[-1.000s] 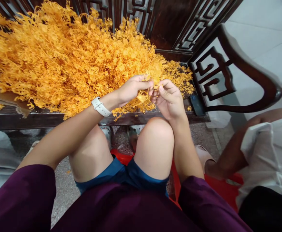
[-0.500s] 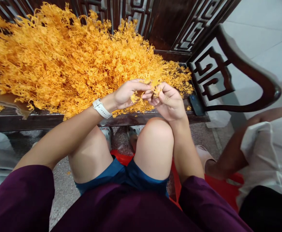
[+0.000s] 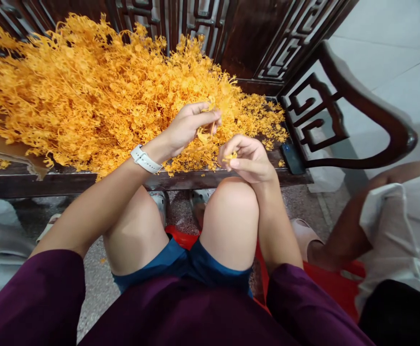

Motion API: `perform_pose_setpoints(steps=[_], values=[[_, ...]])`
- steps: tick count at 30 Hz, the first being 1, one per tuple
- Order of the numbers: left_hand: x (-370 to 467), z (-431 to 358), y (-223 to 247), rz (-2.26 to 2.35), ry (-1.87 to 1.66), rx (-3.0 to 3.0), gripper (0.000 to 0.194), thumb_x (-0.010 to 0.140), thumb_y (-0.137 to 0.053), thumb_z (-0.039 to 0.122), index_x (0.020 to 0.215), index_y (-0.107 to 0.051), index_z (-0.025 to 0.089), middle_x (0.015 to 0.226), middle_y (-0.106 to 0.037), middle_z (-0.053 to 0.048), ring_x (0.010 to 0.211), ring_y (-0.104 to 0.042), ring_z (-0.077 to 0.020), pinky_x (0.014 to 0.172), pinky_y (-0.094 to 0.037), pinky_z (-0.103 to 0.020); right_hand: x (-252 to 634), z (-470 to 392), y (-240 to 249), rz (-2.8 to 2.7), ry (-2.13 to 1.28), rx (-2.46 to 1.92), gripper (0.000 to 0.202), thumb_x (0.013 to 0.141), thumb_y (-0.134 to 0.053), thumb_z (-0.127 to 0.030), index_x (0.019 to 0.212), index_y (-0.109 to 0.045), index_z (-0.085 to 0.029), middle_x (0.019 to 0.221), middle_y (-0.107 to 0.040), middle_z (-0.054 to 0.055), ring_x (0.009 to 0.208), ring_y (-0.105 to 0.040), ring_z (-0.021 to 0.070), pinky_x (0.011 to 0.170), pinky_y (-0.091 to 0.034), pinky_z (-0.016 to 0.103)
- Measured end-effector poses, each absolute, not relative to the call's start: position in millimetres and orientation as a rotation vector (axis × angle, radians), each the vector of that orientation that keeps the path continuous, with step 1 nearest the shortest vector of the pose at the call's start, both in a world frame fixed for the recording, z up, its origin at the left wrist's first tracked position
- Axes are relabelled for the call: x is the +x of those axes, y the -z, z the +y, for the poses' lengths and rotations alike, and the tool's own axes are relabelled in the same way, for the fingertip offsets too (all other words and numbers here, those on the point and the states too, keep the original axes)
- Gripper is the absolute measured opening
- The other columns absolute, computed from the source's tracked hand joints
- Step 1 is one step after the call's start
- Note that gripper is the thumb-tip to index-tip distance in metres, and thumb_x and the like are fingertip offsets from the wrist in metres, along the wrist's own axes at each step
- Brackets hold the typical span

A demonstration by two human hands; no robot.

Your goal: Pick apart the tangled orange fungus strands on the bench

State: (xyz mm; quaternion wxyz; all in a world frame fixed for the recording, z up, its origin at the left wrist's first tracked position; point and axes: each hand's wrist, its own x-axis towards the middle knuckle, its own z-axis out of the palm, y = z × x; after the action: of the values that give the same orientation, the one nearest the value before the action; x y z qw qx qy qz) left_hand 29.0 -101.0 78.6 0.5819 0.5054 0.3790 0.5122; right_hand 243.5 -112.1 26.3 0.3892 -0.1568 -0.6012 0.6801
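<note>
A big heap of orange, thin-stemmed flower-like sprigs (image 3: 98, 91) covers the dark wooden bench. My left hand (image 3: 191, 124), with a white watch (image 3: 145, 159) on its wrist, pinches an orange sprig (image 3: 204, 137) in front of the heap; parts of the sprig show above and below the fingertips. To its right and slightly lower, above my knee, my right hand (image 3: 247, 157) pinches a small orange piece (image 3: 230, 156) between thumb and fingers. The two hands are apart.
The bench's front edge (image 3: 66, 184) runs before my knees. A dark phone (image 3: 293, 157) lies by the curved armrest (image 3: 378, 105). Cardboard (image 3: 8, 151) is at the left. Another person's arm (image 3: 346, 230) and white clothing (image 3: 407, 230) are at the right.
My hands have separated: the left moved up and slightly left with its sprig, while the right moved a little lower, holding a small orange piece.
</note>
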Motion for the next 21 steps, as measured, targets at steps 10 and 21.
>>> perform_pose_setpoints(steps=[10, 21], values=[[18.8, -86.0, -60.8, 1.037, -1.153, 1.392, 0.031, 0.103, -0.068, 0.014, 0.074, -0.059, 0.018, 0.067, -0.06, 0.003, 0.062, -0.054, -0.0067, 0.068, -0.044, -0.025, 242.3, -105.0, -61.5, 0.129, -1.841, -0.014, 0.037, 0.097, -0.073, -0.047, 0.134, -0.075, -0.044, 0.117, -0.081, 0.007, 0.08, -0.071, 0.0235, 0.063, -0.061, 0.04], [24.8, -85.8, -56.3, 1.013, -1.038, 1.469, 0.029, 0.102, -0.062, 0.008, 0.075, -0.059, 0.018, 0.066, -0.06, 0.004, 0.063, -0.053, -0.0071, 0.067, -0.041, -0.026, 240.8, -80.7, -34.8, -0.638, -1.528, -0.645, 0.028, 0.086, -0.092, -0.041, 0.092, -0.067, -0.031, 0.085, -0.07, -0.003, 0.076, -0.065, 0.0149, 0.067, -0.059, 0.03]])
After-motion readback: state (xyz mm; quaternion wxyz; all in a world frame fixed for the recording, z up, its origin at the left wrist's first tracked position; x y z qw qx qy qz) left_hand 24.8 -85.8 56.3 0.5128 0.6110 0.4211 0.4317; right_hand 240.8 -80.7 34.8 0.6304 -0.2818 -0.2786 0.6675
